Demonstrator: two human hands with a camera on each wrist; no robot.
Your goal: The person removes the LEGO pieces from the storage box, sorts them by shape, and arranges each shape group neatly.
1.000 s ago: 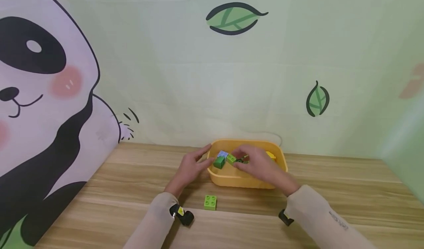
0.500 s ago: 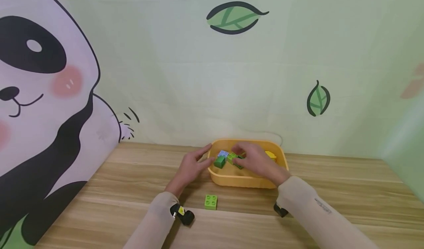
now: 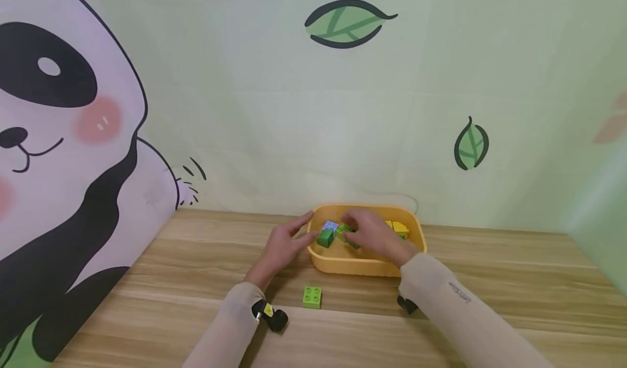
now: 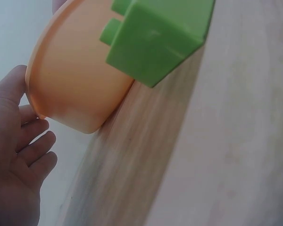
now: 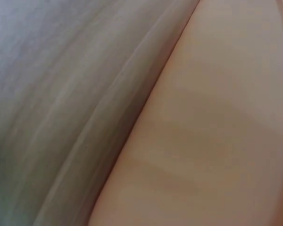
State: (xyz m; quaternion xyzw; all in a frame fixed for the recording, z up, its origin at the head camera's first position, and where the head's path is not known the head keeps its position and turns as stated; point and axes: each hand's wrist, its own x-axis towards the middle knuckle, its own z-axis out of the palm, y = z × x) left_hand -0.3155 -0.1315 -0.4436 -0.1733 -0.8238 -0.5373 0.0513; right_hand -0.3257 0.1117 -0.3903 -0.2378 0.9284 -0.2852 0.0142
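Note:
A yellow-orange plastic tub (image 3: 360, 267) stands against the wall, with toy building bricks in it. My left hand (image 3: 281, 248) holds its left end, thumb over the rim and the other fingers outside, as the left wrist view also shows. My right hand (image 3: 374, 234) reaches into the tub and pinches a light green brick (image 3: 341, 232); its fingers partly cover this brick and a darker green piece beside it. To the left lie a dark green brick (image 3: 325, 238) and a blue brick (image 3: 331, 226). Yellow bricks (image 3: 399, 228) lie at the right end, partly behind the right hand.
A light green four-stud brick (image 3: 312, 297) lies on the wooden table (image 3: 196, 281) in front of the tub; it looms close in the left wrist view. A printed cloth (image 3: 245, 85) with a panda and leaves hangs right behind the table.
My right forearm has swung left and the hand has shifted slightly left inside the tub. The light green brick at its fingertips has turned. More yellow bricks show. The left hand stays put.

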